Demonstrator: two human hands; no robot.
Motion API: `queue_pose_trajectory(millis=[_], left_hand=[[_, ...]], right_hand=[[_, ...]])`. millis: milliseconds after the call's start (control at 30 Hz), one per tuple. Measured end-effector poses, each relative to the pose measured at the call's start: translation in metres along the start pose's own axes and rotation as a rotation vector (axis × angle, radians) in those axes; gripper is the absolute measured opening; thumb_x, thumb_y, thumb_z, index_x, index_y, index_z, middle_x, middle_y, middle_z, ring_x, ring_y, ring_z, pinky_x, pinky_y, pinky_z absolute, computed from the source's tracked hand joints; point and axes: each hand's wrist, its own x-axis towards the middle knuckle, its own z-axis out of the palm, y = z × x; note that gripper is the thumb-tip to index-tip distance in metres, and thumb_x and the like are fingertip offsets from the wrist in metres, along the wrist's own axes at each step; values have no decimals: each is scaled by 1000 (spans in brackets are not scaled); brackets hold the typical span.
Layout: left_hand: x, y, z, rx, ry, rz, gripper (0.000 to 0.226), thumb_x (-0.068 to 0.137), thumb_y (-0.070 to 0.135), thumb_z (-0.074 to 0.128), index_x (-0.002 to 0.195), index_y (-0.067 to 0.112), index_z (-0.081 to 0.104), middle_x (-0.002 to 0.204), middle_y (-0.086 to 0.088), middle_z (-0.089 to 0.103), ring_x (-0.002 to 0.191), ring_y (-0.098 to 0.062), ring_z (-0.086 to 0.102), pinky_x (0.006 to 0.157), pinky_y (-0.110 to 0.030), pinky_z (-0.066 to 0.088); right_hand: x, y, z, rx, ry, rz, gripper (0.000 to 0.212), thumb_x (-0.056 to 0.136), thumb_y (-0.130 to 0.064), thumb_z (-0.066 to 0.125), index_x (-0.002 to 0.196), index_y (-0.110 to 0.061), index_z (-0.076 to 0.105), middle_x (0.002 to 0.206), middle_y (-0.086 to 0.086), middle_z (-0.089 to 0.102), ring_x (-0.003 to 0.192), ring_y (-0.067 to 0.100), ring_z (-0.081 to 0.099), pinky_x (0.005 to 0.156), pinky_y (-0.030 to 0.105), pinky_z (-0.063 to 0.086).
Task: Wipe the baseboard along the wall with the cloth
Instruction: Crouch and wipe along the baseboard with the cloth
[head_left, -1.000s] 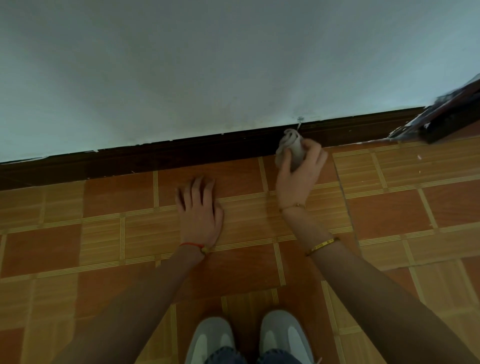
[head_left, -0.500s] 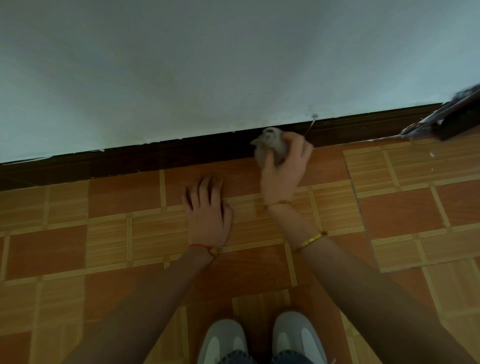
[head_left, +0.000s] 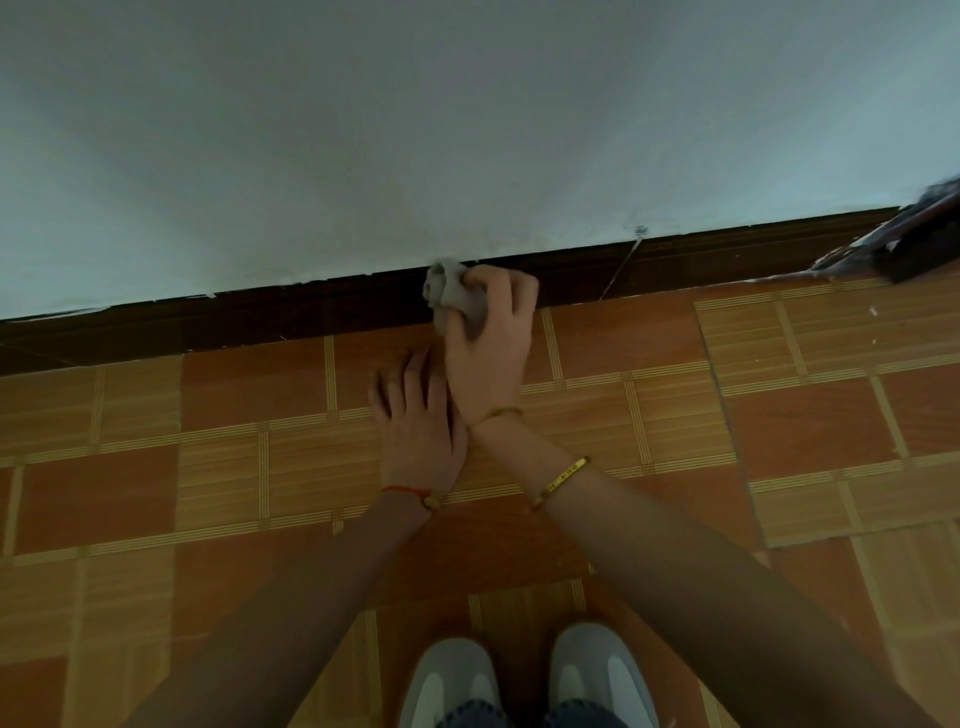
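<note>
A small grey bunched-up cloth (head_left: 453, 297) is held in the right hand (head_left: 491, 338), with the fingers curled round it, and it is pressed against the long dark brown wooden baseboard (head_left: 260, 319) at the foot of the pale wall (head_left: 415, 130). The cloth sticks out past the fingertips, up and to the left of them, so it is between the fingers and the board. The baseboard is stretched from left to right across the view, and it is seen to go on far to both sides of the cloth. The right hand is the nearer one to the board. The left hand (head_left: 418, 434) is laid flat on the orange and yellow tiled floor (head_left: 779, 415), fingers straight, nothing held, just beside the right wrist. A slide along the length of the board is what is likely needed next, with the cloth kept pushed against it
</note>
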Motion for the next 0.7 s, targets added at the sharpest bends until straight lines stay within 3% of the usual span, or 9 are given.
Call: queue_pose_trajectory(millis=[100, 200, 300, 367, 467, 600, 700], left_hand=[[2, 2, -1, -45, 23, -22, 52, 96, 30, 50, 145, 11, 47, 150, -15, 44, 139, -37, 39, 117, -63, 20], [2, 4, -1, -76, 36, -37, 50, 96, 26, 49, 144, 12, 49, 149, -14, 46, 138, -36, 41, 117, -63, 21], [2, 4, -2, -64, 32, -38, 50, 96, 25, 49, 143, 13, 50, 148, -13, 46, 138, -35, 41, 118, -62, 20], [2, 5, -2, -61, 19, -44, 50, 96, 26, 48, 144, 13, 49, 149, -13, 45, 139, -34, 40, 118, -62, 20], [2, 6, -3, -60, 12, -48, 50, 96, 26, 48, 143, 12, 49, 149, -14, 45, 139, -35, 40, 118, -63, 19], [2, 6, -5, -59, 12, -39, 50, 95, 26, 46, 143, 12, 49, 148, -14, 45, 139, -35, 40, 117, -64, 19], [1, 5, -5, -59, 11, -39, 49, 96, 28, 44, 143, 12, 49, 149, -14, 45, 139, -35, 40, 117, -64, 20]], right_hand=[[7, 7, -14, -5, 96, 62, 29, 78, 4, 66, 105, -5, 59, 115, 11, 45, 102, 16, 51, 86, 14, 47], [25, 24, -49, -46, 323, 187, 29, 79, 8, 64, 105, -2, 58, 118, 16, 47, 105, 19, 53, 86, 0, 39], [52, 48, -86, -67, 543, 309, 27, 84, 0, 63, 110, -1, 56, 121, 17, 48, 109, 23, 55, 82, -1, 42], [63, 57, -97, -73, 598, 295, 25, 86, -4, 63, 109, 2, 55, 118, 20, 50, 106, 28, 57, 79, 1, 44], [59, 54, -89, -83, 541, 264, 24, 86, -2, 63, 108, 2, 55, 119, 21, 50, 106, 29, 58, 77, -1, 43], [30, 37, -56, -97, 299, 157, 27, 79, 7, 64, 105, 0, 57, 119, 20, 48, 108, 25, 54, 85, -1, 39], [14, 32, -36, -100, 137, 67, 27, 78, 7, 64, 102, -3, 57, 113, 16, 47, 102, 23, 54, 82, 1, 38]])
